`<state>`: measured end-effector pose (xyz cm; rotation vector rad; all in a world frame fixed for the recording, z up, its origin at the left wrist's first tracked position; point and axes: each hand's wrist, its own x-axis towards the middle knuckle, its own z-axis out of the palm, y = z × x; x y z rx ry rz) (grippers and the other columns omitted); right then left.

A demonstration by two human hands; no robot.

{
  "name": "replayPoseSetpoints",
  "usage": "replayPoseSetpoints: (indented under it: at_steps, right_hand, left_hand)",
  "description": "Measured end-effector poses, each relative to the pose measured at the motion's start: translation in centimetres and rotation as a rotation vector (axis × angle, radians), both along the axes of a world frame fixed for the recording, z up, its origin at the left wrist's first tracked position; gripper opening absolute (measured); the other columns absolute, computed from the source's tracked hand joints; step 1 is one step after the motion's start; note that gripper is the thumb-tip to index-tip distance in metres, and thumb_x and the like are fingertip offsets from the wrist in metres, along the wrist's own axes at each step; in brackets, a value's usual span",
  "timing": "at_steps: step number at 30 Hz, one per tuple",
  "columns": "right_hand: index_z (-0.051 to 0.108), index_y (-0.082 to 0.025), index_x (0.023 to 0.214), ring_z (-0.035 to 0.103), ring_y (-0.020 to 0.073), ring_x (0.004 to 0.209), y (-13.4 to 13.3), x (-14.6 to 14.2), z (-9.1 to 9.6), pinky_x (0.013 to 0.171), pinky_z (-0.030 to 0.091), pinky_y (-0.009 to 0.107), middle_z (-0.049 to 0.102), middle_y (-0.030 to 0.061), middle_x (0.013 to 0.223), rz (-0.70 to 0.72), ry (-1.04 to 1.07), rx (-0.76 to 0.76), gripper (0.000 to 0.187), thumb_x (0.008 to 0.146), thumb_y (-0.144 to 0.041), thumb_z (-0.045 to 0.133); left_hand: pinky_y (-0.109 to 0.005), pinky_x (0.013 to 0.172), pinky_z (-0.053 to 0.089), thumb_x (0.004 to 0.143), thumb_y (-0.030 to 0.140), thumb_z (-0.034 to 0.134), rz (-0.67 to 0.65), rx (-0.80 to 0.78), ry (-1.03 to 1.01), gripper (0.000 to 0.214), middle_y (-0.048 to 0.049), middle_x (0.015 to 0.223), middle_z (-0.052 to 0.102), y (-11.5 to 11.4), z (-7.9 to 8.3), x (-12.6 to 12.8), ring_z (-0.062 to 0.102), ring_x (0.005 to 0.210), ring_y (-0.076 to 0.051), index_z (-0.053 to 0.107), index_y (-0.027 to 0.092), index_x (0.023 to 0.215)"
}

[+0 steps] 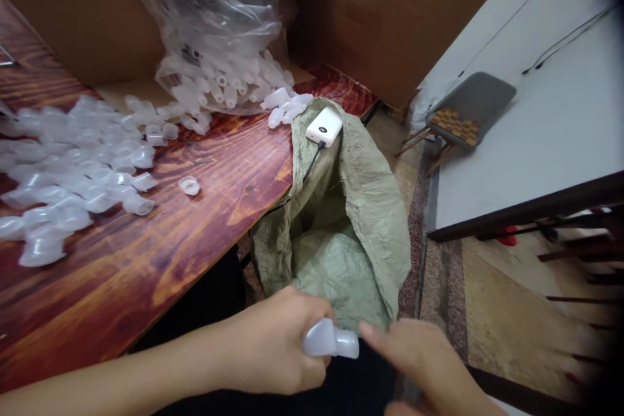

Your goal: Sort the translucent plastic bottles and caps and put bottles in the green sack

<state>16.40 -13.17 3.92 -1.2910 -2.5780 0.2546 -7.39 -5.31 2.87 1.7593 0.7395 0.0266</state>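
Observation:
My left hand (277, 341) is closed around a small translucent white plastic bottle (319, 338), which lies sideways and points right. A clear cap (348, 343) sits on its end, outside my fist. Just right of the cap is my right hand (424, 357), somewhat blurred, with its index finger stretched out and apart from the cap. I see nothing in that hand; its lower fingers are partly cut off by the frame. Behind both hands, a green woven sack (375, 208) hangs open beside the table, its contents not visible.
Many loose clear caps (82, 156) cover the left of the wooden table (209, 221), one cap (189, 185) apart. White bottles (229, 81) spill from a plastic bag by cardboard (370, 6). A white power bank (325, 127) with a cable rests on the sack's rim. A chair (470, 107) stands behind.

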Motion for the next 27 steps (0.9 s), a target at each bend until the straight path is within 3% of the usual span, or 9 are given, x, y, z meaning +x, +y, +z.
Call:
replayPoseSetpoints:
  at_steps: [6,9,12,16,19,22,24,27]
  right_hand:
    - [0.052,-0.021,0.121,0.068,0.0162,0.071,-0.1,-0.7,0.2,0.062,0.049,0.026,0.070,0.0027,0.084,-0.033,-0.047,0.012,0.047,0.097,-0.057,0.035]
    - [0.053,-0.021,0.108,0.066,0.0158,0.073,-0.1,-2.2,0.2,0.064,0.049,0.026,0.068,0.0022,0.085,-0.029,-0.006,0.028,0.030,0.101,-0.042,0.032]
    - [0.051,-0.021,0.095,0.064,0.0145,0.069,-0.3,-3.6,-0.2,0.063,0.048,0.025,0.064,0.0000,0.078,-0.133,0.062,-0.076,0.016,0.098,-0.028,0.036]
    - [0.048,-0.022,0.088,0.056,0.0097,0.054,-0.7,-3.8,-0.6,0.051,0.041,0.021,0.057,-0.0056,0.065,-0.195,0.173,-0.216,0.007,0.093,-0.022,0.044]
    - [0.051,-0.022,0.088,0.054,0.0091,0.050,0.4,-2.7,-0.8,0.049,0.038,0.021,0.055,-0.0066,0.062,-0.292,0.261,-0.087,0.002,0.090,-0.023,0.050]
    - [0.055,-0.021,0.102,0.049,0.0106,0.049,3.5,-0.8,-2.0,0.049,0.035,0.023,0.056,-0.0051,0.066,-0.682,0.497,-0.060,0.028,0.079,-0.032,0.066]
    - [0.053,-0.021,0.114,0.045,0.0100,0.052,5.7,0.1,-3.4,0.051,0.035,0.023,0.058,-0.0027,0.079,-0.985,0.835,-0.302,0.058,0.064,-0.033,0.080]
    - [0.054,-0.018,0.109,0.048,0.0111,0.055,6.7,-0.1,-5.7,0.051,0.039,0.023,0.056,-0.0011,0.075,-1.026,1.024,-0.563,0.050,0.072,-0.044,0.072]
  left_hand:
    - [-0.020,0.047,0.036,0.066,0.024,0.057,-0.012,0.042,0.010,0.017,0.0005,0.070,0.066,-0.3,0.3,0.0,0.061,0.063,-0.015,0.065,0.021,0.082]
    - [-0.019,0.046,0.035,0.068,0.023,0.055,-0.051,0.014,-0.023,0.017,0.0025,0.066,0.064,-0.3,0.2,-0.1,0.058,0.058,-0.013,0.064,0.021,0.083]
    - [-0.021,0.054,0.040,0.068,0.020,0.056,-0.041,0.103,-0.040,0.014,0.0007,0.073,0.064,-0.5,0.0,0.0,0.059,0.066,-0.015,0.061,0.019,0.081]
    - [-0.025,0.064,0.043,0.071,0.014,0.057,-0.043,0.259,-0.142,0.012,-0.0021,0.079,0.061,-0.9,-0.2,0.2,0.058,0.074,-0.016,0.059,0.016,0.082]
    - [-0.030,0.081,0.045,0.081,0.023,0.058,0.143,0.325,-0.250,0.021,-0.0048,0.098,0.060,-0.5,-0.4,0.3,0.056,0.092,-0.019,0.059,0.018,0.101]
    - [-0.036,0.088,0.042,0.088,0.039,0.055,0.487,0.354,-0.172,0.028,-0.0081,0.107,0.054,0.6,-0.6,0.2,0.052,0.101,-0.023,0.054,0.017,0.106]
    - [-0.035,0.079,0.043,0.090,0.049,0.049,0.665,0.250,-0.066,0.031,-0.0051,0.092,0.056,1.4,-0.4,0.2,0.055,0.090,-0.022,0.052,0.018,0.095]
    - [-0.028,0.061,0.039,0.091,0.060,0.042,0.692,0.033,-0.037,0.040,0.0031,0.068,0.051,1.9,-0.2,0.3,0.052,0.067,-0.016,0.047,0.021,0.083]
